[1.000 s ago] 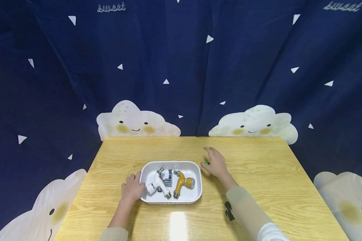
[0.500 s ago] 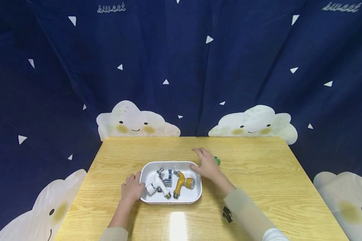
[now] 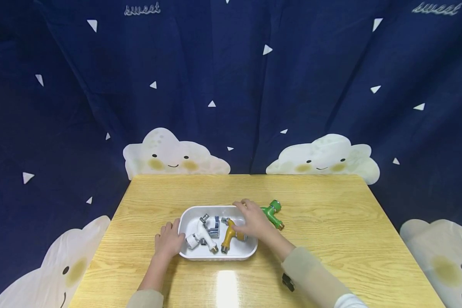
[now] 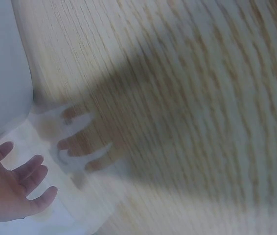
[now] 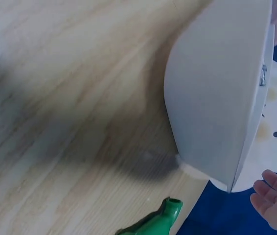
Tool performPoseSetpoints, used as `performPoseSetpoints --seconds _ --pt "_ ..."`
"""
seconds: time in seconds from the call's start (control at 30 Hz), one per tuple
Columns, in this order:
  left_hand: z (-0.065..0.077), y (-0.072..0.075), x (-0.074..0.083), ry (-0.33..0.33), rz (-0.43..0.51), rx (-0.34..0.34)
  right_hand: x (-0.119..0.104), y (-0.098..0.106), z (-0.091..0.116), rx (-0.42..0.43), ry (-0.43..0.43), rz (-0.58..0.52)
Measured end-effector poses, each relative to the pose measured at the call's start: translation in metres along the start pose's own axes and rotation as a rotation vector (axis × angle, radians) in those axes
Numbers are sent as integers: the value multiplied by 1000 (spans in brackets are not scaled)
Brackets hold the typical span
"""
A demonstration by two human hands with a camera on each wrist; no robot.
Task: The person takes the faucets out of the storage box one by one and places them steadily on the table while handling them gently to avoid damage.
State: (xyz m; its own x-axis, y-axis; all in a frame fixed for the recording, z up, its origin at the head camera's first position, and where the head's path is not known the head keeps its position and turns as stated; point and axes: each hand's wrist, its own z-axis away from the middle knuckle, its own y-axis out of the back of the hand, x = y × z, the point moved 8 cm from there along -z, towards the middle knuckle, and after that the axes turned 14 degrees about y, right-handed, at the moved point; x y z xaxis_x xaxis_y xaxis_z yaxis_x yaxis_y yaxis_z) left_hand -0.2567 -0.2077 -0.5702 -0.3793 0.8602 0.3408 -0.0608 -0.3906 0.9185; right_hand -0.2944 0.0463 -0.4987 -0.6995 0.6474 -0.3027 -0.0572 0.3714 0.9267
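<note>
A white tray [image 3: 194, 258] holds a white tap [image 3: 202, 233], a chrome tap [image 3: 214, 232] partly behind it, and a yellow tap [image 3: 229, 235]. At the tray's left end rests my left hand [image 3: 169, 240], its thumb at the rim and its fingers spread along the outside. My right hand [image 3: 254, 220] is over the tray's right end, fingers extended and holding nothing; it partly covers the yellow tap's knob. A green tap [image 3: 272, 214] lies on the table just right of that hand. In the right wrist view, the fingers [image 5: 270, 183] appear loosely spread beyond the tray wall.
The wooden table [image 3: 331, 222] extends on both sides of the tray. A dark blue curtain [image 3: 238, 85] with white clouds hangs behind its far edge. Some small black object [image 3: 288, 282] shows beside the right sleeve [image 3: 312, 273].
My right hand has moved left from beside the tray to over its right end, uncovering the green tap on the table. The left hand has stayed at the rim.
</note>
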Motion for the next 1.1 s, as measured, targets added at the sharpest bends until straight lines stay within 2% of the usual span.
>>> performPoseSetpoints --seconds 0.2,0.43,0.7,1.1 --pt "0 -1 0 -2 -2 2 -11 -12 1 -59 28 -10" --pt "0 0 0 -1 0 7 -24 -24 3 -107 110 -3" --pt "-1 0 0 0 -5 3 -26 -43 7 -233 58 6" --pt "-1 -1 0 5 -5 -7 -28 -60 8 -320 49 109"
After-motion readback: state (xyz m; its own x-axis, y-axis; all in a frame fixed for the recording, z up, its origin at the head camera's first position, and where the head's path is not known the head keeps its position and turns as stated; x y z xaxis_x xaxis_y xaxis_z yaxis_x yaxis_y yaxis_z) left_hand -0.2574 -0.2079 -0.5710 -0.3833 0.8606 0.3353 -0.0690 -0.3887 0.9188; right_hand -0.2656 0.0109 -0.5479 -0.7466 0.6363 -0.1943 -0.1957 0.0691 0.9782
